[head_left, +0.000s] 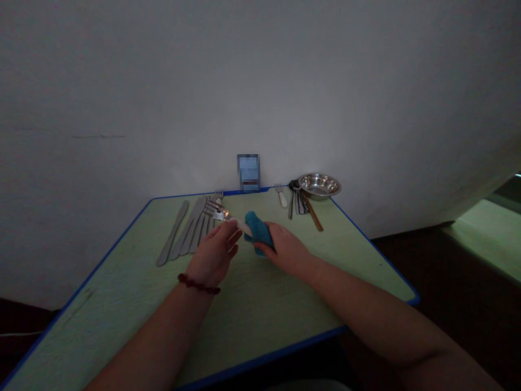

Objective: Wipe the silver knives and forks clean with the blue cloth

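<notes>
Plain grey-white wall (252,98): dim, palest around the middle, darkening toward the top corners; I see no lamp or window.
Pale green table with blue edging (248,309): dull, with soft shade between my bare forearms (150,336), which look stretched toward the lower corners.
Pale-handled metal fork (223,214): small bright glare, tines soft beside my left hand (215,247).
Round shiny steel bowl (319,185): sharp glints inside.
Upright rectangular screen (249,172): pale blue, blurred into coarse blocks.
Dark brown floor (401,266): nearly lost in shadow.
</notes>
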Demonstrator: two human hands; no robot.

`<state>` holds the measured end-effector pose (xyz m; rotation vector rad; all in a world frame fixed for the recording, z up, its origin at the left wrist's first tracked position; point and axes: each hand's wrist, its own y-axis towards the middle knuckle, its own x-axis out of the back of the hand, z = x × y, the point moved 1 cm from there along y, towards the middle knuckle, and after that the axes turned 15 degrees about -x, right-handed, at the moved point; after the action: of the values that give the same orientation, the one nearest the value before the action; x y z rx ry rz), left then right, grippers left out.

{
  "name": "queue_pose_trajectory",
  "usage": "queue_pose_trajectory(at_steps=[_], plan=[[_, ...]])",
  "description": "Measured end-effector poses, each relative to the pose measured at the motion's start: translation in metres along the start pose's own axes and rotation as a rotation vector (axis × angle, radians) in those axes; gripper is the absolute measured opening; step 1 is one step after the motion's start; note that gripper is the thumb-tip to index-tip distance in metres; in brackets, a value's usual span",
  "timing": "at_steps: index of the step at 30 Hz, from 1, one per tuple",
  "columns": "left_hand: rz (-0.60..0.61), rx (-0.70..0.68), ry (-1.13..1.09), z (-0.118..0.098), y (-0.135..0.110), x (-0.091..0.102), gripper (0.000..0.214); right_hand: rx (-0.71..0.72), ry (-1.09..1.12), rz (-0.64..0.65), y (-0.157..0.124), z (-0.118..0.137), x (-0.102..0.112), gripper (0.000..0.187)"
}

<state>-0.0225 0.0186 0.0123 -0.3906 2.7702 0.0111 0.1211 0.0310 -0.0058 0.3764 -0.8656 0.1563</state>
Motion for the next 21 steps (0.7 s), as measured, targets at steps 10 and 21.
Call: queue_pose_trajectory(at_steps=[10, 21], plan=[[0.069, -0.036, 0.094, 0.004, -0.004, -0.002, 0.022, -0.057, 0.078, 0.051, 0.001, 0.003, 0.001, 0.039], [0.104, -0.047, 0.211, 0.012, -0.008, -0.007, 0.022, -0.069, 0.050, 0.029, 0.001, 0.002, 0.001, 0.040]])
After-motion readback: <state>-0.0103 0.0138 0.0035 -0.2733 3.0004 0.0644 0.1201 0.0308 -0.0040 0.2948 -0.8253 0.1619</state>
